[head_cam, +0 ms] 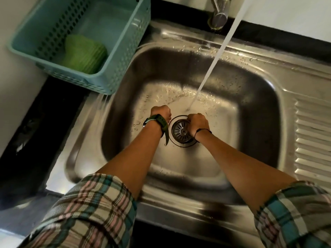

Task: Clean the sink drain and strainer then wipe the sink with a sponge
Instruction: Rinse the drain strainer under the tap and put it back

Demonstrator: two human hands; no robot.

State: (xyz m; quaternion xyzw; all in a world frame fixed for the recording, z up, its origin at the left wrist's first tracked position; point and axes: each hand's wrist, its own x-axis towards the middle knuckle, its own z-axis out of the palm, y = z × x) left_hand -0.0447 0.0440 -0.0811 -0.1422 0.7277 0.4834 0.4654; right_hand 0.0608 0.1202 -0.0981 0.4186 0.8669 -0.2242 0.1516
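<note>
Below, both hands fisted, left hand [160,113] beside strainer [181,131], right hand [198,123] over its rim, grasp unclear

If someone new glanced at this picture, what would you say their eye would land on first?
Probably the white stream of water falling slantwise from the tap at the top into the steel sink, landing just behind the drain. Next, the two hands, left hand and right hand, fingers curled either side of the round strainer in the basin's middle. Off to the upper left, a teal basket holding something green stands out.
</note>
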